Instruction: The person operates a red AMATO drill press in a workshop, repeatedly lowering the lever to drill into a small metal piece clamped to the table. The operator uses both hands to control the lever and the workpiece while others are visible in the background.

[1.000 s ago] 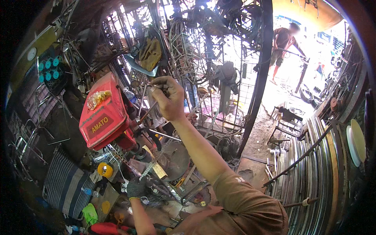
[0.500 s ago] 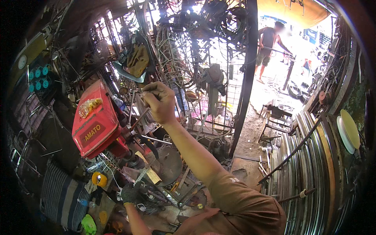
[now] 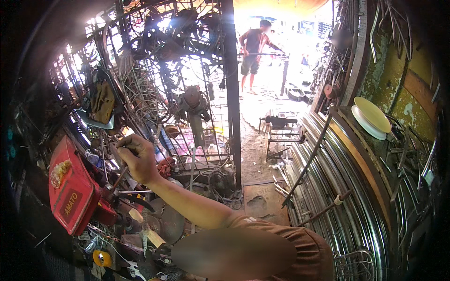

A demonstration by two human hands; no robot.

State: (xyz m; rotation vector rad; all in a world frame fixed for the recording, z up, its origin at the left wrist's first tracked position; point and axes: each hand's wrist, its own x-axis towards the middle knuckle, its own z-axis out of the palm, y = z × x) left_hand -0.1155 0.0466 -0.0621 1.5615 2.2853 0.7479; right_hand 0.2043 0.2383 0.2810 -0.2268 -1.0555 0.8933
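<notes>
My right hand [image 3: 137, 158] reaches out to the left with bare, dirty fingers curled closed. Whatever lies inside its fingers is hidden. A brown rod-like lever [image 3: 123, 177] meets the underside of this hand, and I cannot tell whether the fingers hold it. Just below and to the left stands a red drill press [image 3: 77, 199], with a knotted clear bag of yellowish bits [image 3: 60, 173] on its cover. Under it, a strip of wood [image 3: 154, 238] lies beside a round dark metal table [image 3: 165, 220]. My left hand is not visible.
A yellow tape roll [image 3: 101, 258] sits lower left. Metal tubes [image 3: 328, 173] fill a rack on the right, near pale round discs [image 3: 371, 117]. A wire grille [image 3: 218, 159] hung with cables stands ahead. Outside, another person [image 3: 254, 44] holds a long bar.
The view has swung right, so the drill press and my right hand appear farther left and lower. My gloved left hand has left the picture. My right hand stays curled beside the press.
</notes>
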